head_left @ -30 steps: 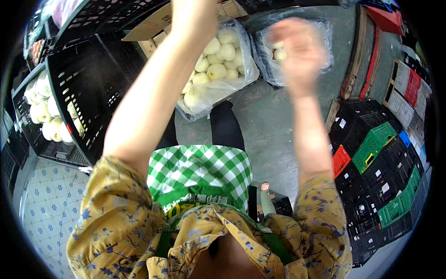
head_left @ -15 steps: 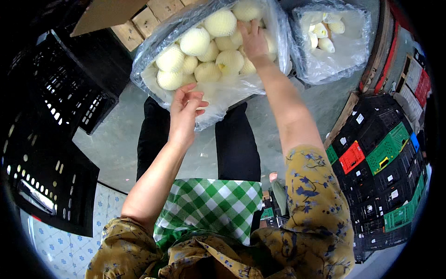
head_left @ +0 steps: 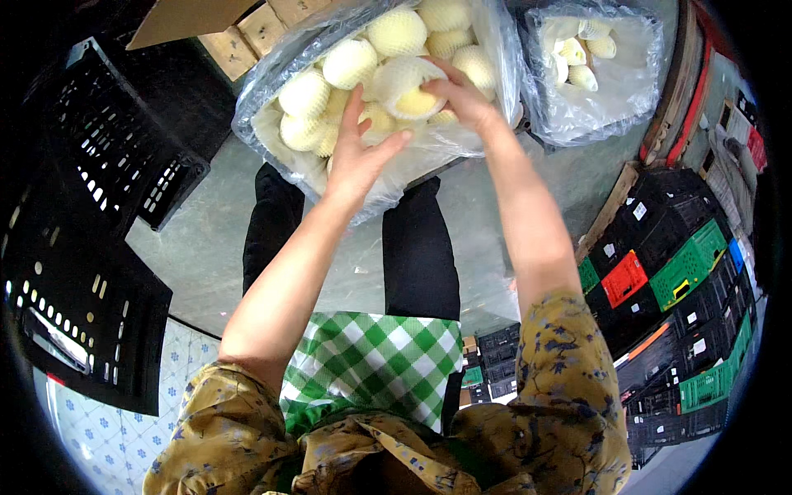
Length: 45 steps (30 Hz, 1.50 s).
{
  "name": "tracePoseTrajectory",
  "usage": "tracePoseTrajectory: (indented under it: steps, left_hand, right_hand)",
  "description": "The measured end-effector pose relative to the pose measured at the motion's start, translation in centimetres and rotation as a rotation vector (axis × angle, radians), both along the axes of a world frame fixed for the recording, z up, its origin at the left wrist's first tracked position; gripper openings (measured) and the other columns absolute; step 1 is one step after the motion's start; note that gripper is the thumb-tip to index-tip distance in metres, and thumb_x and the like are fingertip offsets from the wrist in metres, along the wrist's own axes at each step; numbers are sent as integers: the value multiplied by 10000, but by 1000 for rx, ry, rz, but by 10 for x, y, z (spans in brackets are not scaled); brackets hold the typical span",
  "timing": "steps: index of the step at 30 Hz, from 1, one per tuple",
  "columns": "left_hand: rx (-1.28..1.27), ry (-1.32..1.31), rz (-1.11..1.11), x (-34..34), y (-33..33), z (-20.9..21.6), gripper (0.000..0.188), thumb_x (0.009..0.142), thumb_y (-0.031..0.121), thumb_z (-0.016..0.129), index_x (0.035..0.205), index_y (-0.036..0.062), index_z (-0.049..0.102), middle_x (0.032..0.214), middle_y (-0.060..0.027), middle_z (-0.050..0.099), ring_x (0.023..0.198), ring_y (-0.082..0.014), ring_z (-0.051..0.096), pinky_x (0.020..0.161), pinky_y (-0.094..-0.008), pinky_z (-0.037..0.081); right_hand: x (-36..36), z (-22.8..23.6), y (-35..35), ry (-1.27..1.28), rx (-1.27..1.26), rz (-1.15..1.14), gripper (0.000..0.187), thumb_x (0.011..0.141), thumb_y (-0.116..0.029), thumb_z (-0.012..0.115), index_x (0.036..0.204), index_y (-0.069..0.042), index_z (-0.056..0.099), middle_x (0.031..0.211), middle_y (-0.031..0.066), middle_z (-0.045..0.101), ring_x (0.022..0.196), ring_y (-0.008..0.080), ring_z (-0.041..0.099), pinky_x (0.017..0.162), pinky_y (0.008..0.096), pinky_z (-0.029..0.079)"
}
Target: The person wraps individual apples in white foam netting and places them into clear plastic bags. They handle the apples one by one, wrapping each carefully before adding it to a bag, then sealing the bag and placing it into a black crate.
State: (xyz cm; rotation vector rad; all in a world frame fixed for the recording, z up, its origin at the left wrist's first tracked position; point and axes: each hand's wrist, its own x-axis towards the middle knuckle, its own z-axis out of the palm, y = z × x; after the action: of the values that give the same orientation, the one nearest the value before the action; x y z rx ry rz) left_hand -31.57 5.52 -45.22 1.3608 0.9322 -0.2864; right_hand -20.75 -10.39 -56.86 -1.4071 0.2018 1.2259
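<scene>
A plastic-lined crate [head_left: 252, 124] holds several round, pale yellow fruits in white foam nets [head_left: 350, 63]. My right hand [head_left: 467, 97] grips one foam-netted fruit [head_left: 407, 89] from its right side, raised above the others, with bare yellow skin showing at the net's opening. My left hand [head_left: 360, 162] is open, thumb and fingers spread, just left of and below that fruit. Whether the left fingertips touch any fruit is hard to tell.
A smaller plastic-lined container [head_left: 606, 111] with several netted pieces stands to the right. Black crates [head_left: 87, 322] are on the left. Stacked black, green and red crates [head_left: 660, 280] stand at the right. A cardboard flap [head_left: 186, 21] and wooden blocks [head_left: 262, 29] lie beyond the crate.
My right hand has come back toward me from among the fruits and now holds one up. My left hand has moved up and right from the crate's near edge, its fingers spreading.
</scene>
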Motion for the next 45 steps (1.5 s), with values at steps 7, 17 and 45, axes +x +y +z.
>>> tracePoseTrajectory:
  steps: [7, 17, 45]
  left_hand:
    - [-337, -217, 152, 18, 19, 51, 887, 635, 113, 816, 1352, 2, 308, 1265, -128, 458, 1166, -223, 463, 991, -351, 400]
    - [-1115, -286, 175, 23, 49, 152, 805, 646, 249, 785, 1301, 1, 389, 1211, -137, 535, 1117, -245, 539, 961, -380, 448]
    - [-984, -366, 213, 29, 58, 277, 830, 672, 583, 619, 1250, 6, 470, 1222, -161, 541, 1123, -282, 538, 974, -440, 432]
  right_hand:
    - [-19, 145, 35, -1155, -152, -45, 282, 897, -226, 524, 1074, -47, 649, 808, 80, 569, 756, 188, 569, 670, 267, 460]
    - [-17, 261, 23, 512, 566, -847, 352, 909, -194, 533, 1197, 6, 503, 1117, 148, 599, 967, 238, 610, 892, 350, 485]
    - [-19, 435, 69, -1172, 22, -59, 767, 517, -175, 848, 1195, -41, 516, 1100, 98, 594, 1017, 271, 539, 903, 381, 433]
